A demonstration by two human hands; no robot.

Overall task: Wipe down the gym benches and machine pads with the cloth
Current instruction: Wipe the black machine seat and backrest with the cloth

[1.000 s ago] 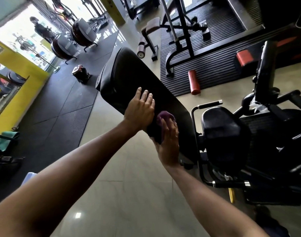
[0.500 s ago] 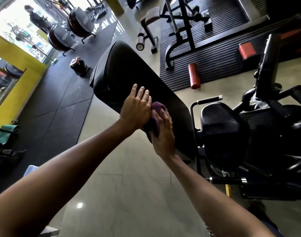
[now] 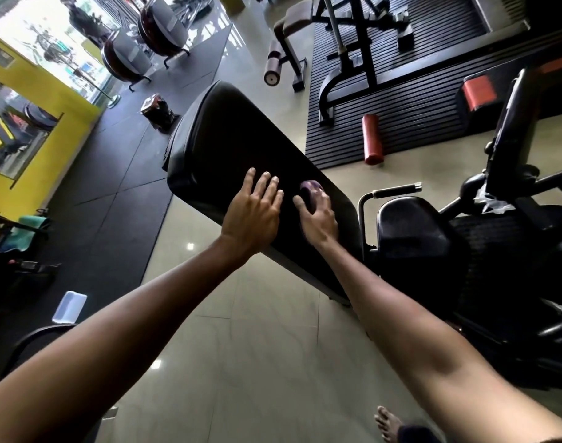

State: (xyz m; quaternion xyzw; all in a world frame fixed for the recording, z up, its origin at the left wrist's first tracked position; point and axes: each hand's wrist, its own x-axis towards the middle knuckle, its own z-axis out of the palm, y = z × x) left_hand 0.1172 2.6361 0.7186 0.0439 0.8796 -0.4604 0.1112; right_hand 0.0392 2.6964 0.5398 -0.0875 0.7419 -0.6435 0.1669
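A long black padded bench back [image 3: 241,135] slants from the upper left down to the lower right in the middle of the head view. My left hand [image 3: 252,215] lies flat on its near edge, fingers apart, holding nothing. Just to its right, my right hand [image 3: 318,219] presses a bunched purple cloth [image 3: 310,189] against the pad; only the cloth's top shows past my fingers.
A black seat pad [image 3: 414,231] with a chrome handle [image 3: 391,190] stands right of the bench, dark machine frames behind it. A red roller [image 3: 372,139] lies on a ribbed black mat [image 3: 426,100]. Left lies rubber flooring and a yellow wall. My bare foot [image 3: 386,423] shows below.
Both hands have slid up the pad toward its far end, the cloth moving with my right hand. The view has tilted, showing more floor and my foot.
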